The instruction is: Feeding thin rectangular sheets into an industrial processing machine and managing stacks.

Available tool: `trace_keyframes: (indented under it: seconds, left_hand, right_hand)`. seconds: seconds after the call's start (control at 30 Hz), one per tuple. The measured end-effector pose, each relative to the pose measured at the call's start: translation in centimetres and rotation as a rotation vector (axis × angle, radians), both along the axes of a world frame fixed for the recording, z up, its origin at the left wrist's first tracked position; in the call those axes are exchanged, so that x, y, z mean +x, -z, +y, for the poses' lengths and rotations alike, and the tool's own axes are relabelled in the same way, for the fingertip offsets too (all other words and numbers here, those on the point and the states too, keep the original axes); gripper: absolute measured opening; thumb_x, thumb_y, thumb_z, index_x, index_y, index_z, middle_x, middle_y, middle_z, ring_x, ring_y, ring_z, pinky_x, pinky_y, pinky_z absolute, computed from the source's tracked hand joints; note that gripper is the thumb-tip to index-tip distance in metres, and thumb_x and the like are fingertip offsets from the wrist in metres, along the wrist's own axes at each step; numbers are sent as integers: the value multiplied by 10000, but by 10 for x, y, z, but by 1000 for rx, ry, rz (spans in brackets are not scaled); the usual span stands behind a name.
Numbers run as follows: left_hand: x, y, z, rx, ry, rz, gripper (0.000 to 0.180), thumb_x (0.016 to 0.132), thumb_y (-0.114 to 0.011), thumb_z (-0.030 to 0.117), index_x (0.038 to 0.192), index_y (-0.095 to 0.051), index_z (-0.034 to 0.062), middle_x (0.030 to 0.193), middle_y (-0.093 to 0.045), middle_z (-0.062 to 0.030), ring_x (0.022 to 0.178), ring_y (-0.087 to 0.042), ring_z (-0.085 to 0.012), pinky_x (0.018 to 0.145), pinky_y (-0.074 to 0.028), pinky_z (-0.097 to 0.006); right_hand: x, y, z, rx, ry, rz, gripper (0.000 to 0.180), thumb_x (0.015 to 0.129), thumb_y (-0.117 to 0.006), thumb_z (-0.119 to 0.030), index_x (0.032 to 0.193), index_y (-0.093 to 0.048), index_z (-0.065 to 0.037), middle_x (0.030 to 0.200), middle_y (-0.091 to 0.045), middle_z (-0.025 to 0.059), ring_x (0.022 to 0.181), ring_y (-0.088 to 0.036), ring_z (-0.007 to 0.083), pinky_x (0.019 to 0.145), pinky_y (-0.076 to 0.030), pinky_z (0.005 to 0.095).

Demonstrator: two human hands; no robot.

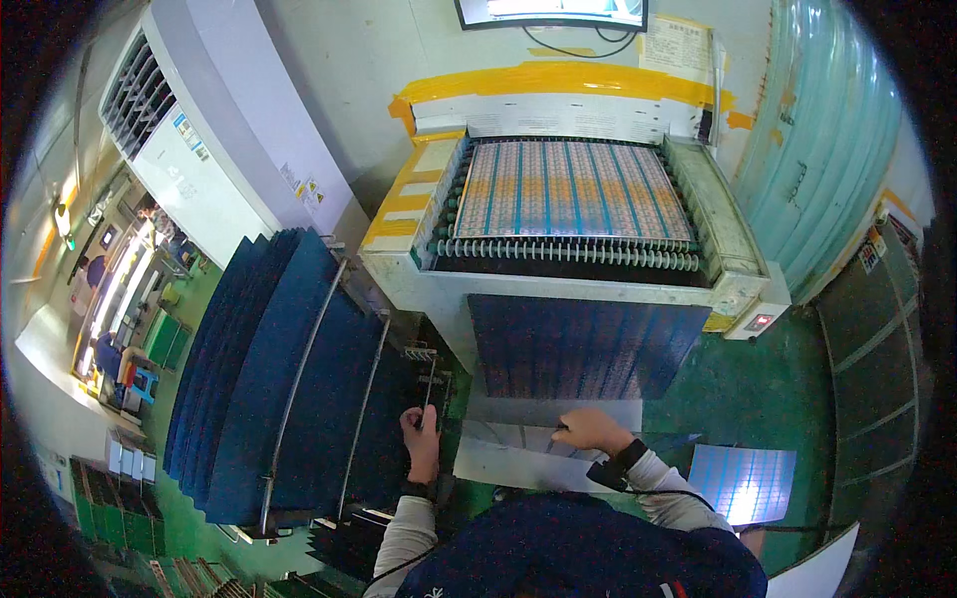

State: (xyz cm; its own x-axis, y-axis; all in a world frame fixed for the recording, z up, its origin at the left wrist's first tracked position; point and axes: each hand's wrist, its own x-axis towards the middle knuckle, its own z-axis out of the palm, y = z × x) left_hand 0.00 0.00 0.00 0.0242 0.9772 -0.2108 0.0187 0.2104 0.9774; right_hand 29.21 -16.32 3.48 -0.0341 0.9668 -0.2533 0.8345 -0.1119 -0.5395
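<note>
My left hand (421,446) is closed around the lower end of a thin metal rod (432,384), beside a rack of dark blue panels (269,369). My right hand (592,433) has its fingers curled over a light grey board (528,473). What those fingers grip, if anything, is too small to make out. Beyond the hands, a dark panel with a faint grid (588,344) leans against the front of a roller conveyor machine (568,255). On the rollers lies a flat copper-coloured panel with blue-green stripes (573,189).
A shiny striped sheet (743,483) lies low on the right, above the green floor (738,389). Dark mesh frames (872,349) stand along the right wall. A tall white air conditioner (214,140) rises at the left, with people working farther back.
</note>
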Motion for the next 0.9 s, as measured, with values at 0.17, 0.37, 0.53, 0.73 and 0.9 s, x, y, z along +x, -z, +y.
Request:
trace_keyframes:
  seconds: [0.17, 0.37, 0.53, 0.73, 0.9]
  left_hand:
    - [2, -1, -2, -10, -8, -19, 357, 844, -652, 311, 1045, -445, 101, 1050, -439, -29, 825, -470, -129, 617, -426, -269]
    - [-8, 6, -3, 38, 11, 2, 370, 845, -648, 313, 1076, -451, 102, 1071, -447, -35, 824, -482, -133, 611, -430, -272]
    - [-11, -4, -4, -30, 46, -1, 383, 851, -640, 307, 1108, -448, 97, 1064, -462, -19, 827, -485, -117, 618, -429, -270]
    - [-15, -8, -8, -56, 79, -43, 446, 875, -604, 320, 1200, -428, 71, 1115, -488, -33, 841, -516, -127, 677, -446, -275]
    - [-29, 3, -14, -124, 97, -136, 478, 905, -546, 353, 1228, -414, 27, 1135, -494, -56, 865, -542, -140, 707, -465, -288]
  right_hand:
    - [1, 0, -2, 62, 8, -1, 408, 797, -551, -412, 833, -631, -14, 805, -612, 221, 774, -578, 420, 669, -438, 504]
    - [-6, 1, -6, 162, 11, -6, 361, 786, -555, -371, 780, -626, -17, 763, -605, 220, 750, -573, 422, 659, -437, 507]
    - [-11, -11, -7, 147, 29, -30, 337, 783, -552, -357, 765, -622, -27, 764, -611, 203, 735, -577, 412, 644, -439, 507]
    - [-9, 4, -8, 205, 4, -89, 279, 769, -552, -312, 761, -626, -43, 740, -606, 192, 715, -578, 406, 636, -443, 504]
    - [-5, -4, -8, 166, 73, -126, 252, 777, -557, -294, 766, -624, -51, 741, -612, 181, 722, -589, 391, 635, -455, 499]
